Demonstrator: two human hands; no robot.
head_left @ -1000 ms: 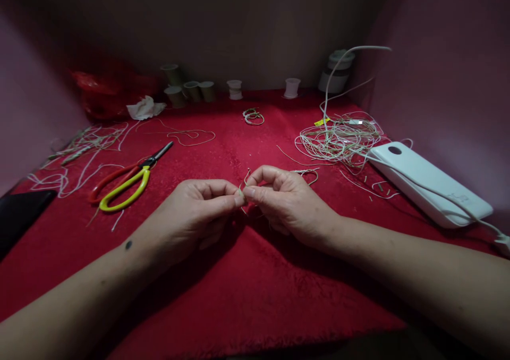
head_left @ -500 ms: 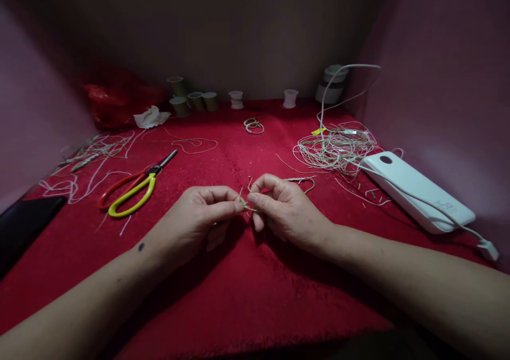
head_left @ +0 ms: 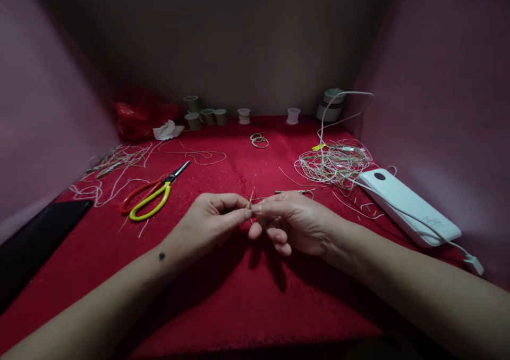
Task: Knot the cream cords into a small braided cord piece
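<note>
Thin green and pale cord (head_left: pixel 251 196) is pinched between my two hands above the red cloth, its short ends poking up over the fingertips. My left hand (head_left: pixel 217 214) closes thumb and forefinger on it. My right hand (head_left: pixel 292 219) meets it there, thumb and forefinger also pressed together, the other fingers loosely curled below. Most of the cord is hidden by the fingers. Just behind my right hand lies a braided cord loop (head_left: pixel 306 192). To the left rest scissors (head_left: pixel 153 195) with one red and one yellow handle.
A white power bank (head_left: pixel 412 206) with a cable lies at right, beside a tangle of cord (head_left: pixel 332 160). Several thread spools (head_left: pixel 207 116) line the back. Two cord rings (head_left: pixel 260 140) sit mid-table. A black flat object (head_left: pixel 43 243) and loose cords (head_left: pixel 115 166) lie left.
My right hand has turned, its thumb and forefinger now straighter and against the left fingertips, lower fingers more visible. The whole view has shifted slightly.
</note>
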